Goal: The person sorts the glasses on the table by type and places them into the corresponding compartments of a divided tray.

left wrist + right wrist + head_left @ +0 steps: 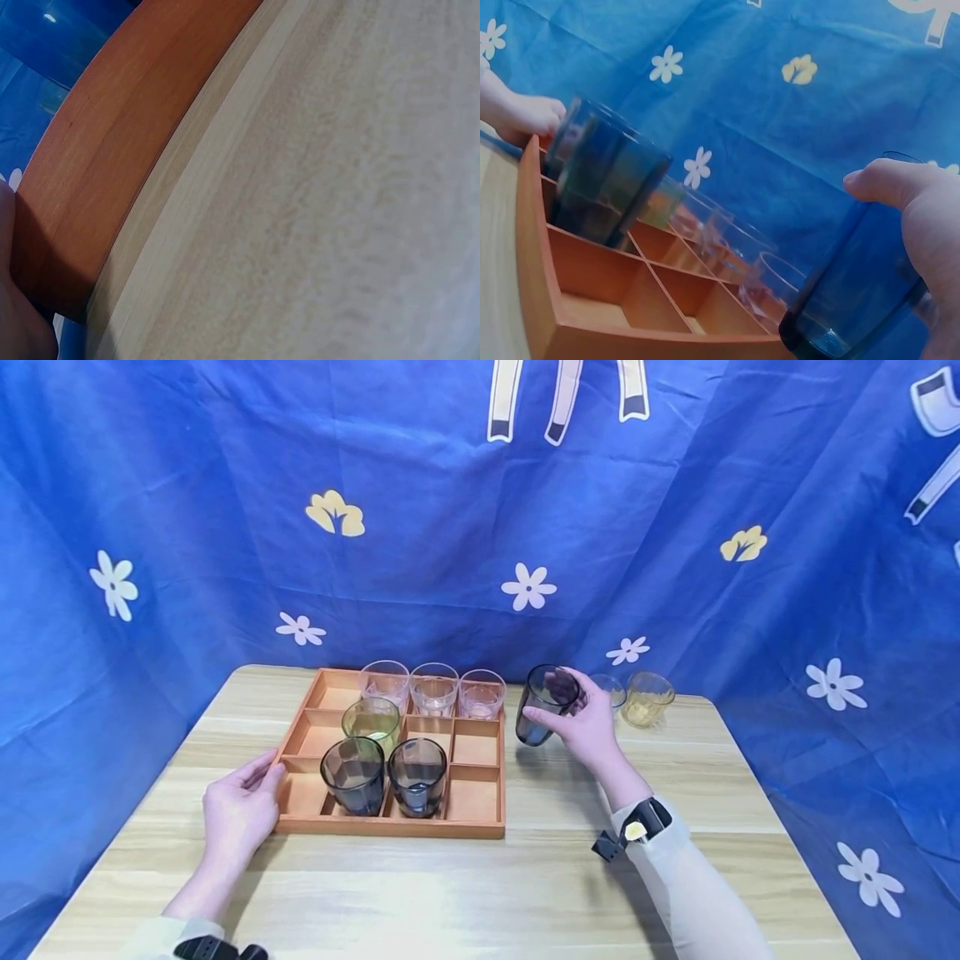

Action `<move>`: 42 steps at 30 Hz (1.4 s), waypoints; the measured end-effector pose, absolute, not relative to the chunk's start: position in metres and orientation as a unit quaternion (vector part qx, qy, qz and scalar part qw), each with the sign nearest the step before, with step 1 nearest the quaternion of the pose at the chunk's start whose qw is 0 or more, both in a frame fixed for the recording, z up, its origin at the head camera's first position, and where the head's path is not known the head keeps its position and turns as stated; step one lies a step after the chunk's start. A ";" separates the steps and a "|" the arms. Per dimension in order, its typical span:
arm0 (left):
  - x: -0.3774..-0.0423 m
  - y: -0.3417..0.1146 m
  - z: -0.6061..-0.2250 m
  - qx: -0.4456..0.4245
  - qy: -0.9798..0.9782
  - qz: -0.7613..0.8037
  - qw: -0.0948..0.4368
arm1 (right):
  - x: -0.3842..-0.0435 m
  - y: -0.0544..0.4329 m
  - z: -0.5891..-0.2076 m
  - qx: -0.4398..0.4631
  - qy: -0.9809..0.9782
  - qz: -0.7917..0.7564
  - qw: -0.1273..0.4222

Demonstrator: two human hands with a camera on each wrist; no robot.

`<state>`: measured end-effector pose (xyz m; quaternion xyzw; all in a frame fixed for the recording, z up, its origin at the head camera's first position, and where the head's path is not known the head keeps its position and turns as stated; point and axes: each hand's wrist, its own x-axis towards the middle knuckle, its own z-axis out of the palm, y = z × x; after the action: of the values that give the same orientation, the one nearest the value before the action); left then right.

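Note:
A dark grey glass (546, 706) is tilted in my right hand (588, 714), just right of the tray; thumb on the near side, fingers wrapped behind. In the right wrist view this glass (855, 277) looks blue and hangs by the tray's corner. My left hand (243, 802) grips the left wall of a divided wooden tray (390, 828). Two dark glasses, one on the left (352, 781) and one on the right (417, 781), stand in its front row. Behind them is a yellow-green glass (371, 722). Clear glasses, left (385, 681), middle (433, 685) and right (482, 693), line the back row.
Beyond my right hand, a yellow glass (648, 700) stands on the wooden table (570, 877) near its back edge. A clear glass (613, 691) beside it is partly hidden by the hand. A blue patterned curtain (420, 527) hangs behind the table.

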<state>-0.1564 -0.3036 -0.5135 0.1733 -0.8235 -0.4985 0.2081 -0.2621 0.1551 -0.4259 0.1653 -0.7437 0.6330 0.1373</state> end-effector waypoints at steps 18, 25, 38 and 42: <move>-0.157 -0.304 -0.514 0.171 -0.822 -0.500 0.211 | -0.234 0.137 -0.426 0.207 -0.722 0.652 0.100; -0.158 -0.304 -0.513 0.174 -0.825 -0.498 0.203 | -0.227 0.127 -0.426 0.220 -0.727 0.644 0.088; -0.155 -0.303 -0.514 0.173 -0.826 -0.495 0.208 | -0.212 0.106 -0.437 0.255 -0.707 0.658 0.049; -0.156 -0.304 -0.513 0.174 -0.826 -0.494 0.207 | -0.210 0.100 -0.440 0.262 -0.701 0.663 0.031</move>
<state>-0.1556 -0.3035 -0.5129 0.1743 -0.8260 -0.4944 0.2072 -0.2097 0.1000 -0.4401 0.2616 -0.7012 0.6625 0.0312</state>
